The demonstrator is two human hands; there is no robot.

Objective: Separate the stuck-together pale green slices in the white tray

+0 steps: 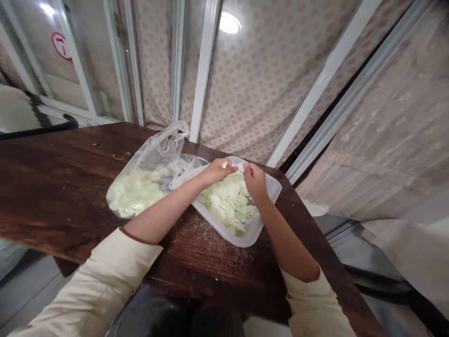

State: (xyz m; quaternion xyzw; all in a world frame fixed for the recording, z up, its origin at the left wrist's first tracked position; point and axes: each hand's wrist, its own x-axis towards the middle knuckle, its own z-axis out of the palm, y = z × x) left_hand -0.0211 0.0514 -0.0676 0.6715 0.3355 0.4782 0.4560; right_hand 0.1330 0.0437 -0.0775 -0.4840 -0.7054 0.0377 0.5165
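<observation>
Over the far end of a white plastic tray (242, 240), my two hands are close together. The tray holds a heap of pale green, thin, frilly pieces (224, 199). My left hand (217, 172) is closed, with a small pale green piece (225, 164) showing among its curled fingers. Thumb and fingers of my right hand (255, 179) pinch at a pale piece (240, 166) between the hands. What exactly the pieces are, I cannot make out. Left of the tray lies a clear plastic bag (140, 182) filled with similar pale green pieces.
Everything stands on a dark brown wooden table (52, 164), with light crumbs scattered before the tray. A thin tan loop (121, 156) lies behind the bag. Glass panels with a pink-dotted curtain (252, 84) rise at the table's far edge. Pale cloth (379, 140) hangs at right.
</observation>
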